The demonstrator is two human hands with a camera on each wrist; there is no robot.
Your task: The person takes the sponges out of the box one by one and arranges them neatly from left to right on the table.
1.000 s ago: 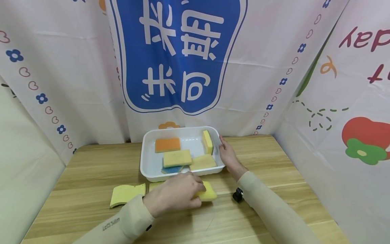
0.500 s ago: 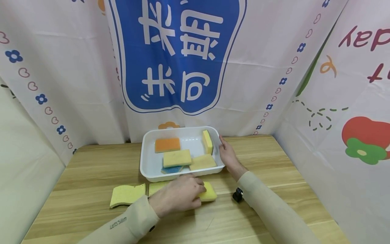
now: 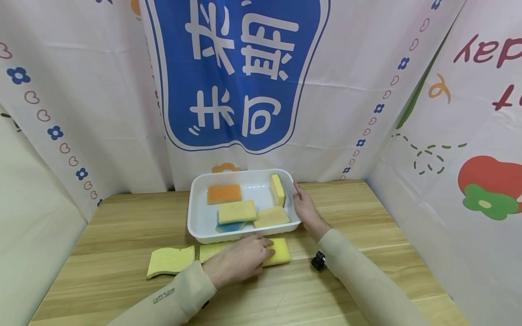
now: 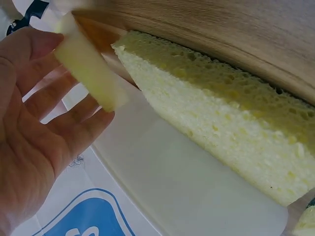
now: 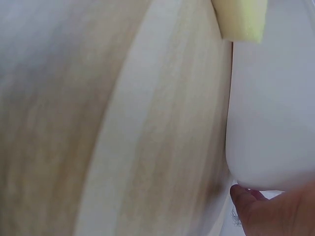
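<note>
My left hand holds a yellow sponge just in front of a white tray. In the left wrist view the thumb is at one end of this sponge and fingertips are near the other. My right hand grips the tray's right end from outside; in the right wrist view its fingers touch the tray's lower corner, and the rest is cut off. Partly behind my left wrist lies another yellow sponge. Left of it a curved yellow sponge rests on the table.
Inside the tray are an orange sponge, an upright yellow sponge, a flat pale one, and a yellow one over a blue one. A small black object is beside the right sleeve. Printed cloth hangs behind.
My left hand has shifted slightly right and away from me. The sponge in it has turned a little, showing more of its top face. The right hand and tray have stayed put.
</note>
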